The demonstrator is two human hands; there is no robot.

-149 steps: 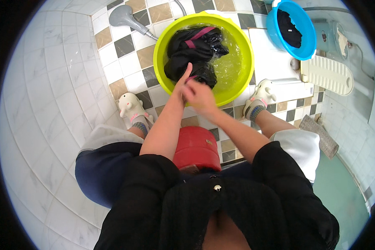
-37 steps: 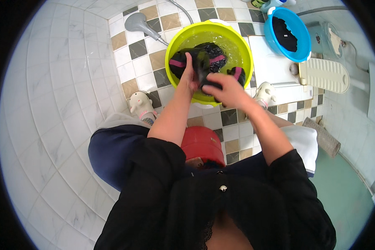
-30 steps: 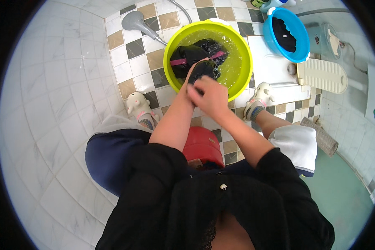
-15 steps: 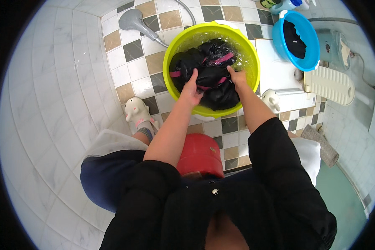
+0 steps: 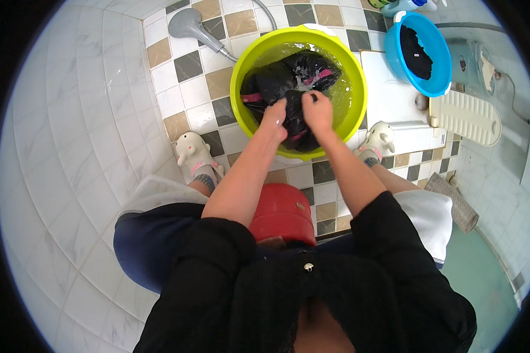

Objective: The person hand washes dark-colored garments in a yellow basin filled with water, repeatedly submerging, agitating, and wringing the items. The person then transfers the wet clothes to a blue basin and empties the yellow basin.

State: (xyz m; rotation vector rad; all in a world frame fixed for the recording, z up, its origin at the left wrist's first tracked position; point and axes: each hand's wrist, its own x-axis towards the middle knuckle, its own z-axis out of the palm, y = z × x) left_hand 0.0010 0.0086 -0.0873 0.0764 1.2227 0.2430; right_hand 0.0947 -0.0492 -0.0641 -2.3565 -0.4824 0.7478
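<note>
If I jerked the black cloth [image 5: 275,82] upward, water [image 5: 340,94] could slop over the near rim of the green tub [image 5: 361,88] and wet my right shoe [image 5: 379,138], just beside it. Being soaked, the cloth might also slide from a loose grip. It lies in the tub, left and middle, bunched toward the near side. My left hand [image 5: 274,121] has its fingers closed on one fold; my right hand [image 5: 318,113] curls tightly round another, just beside.
</note>
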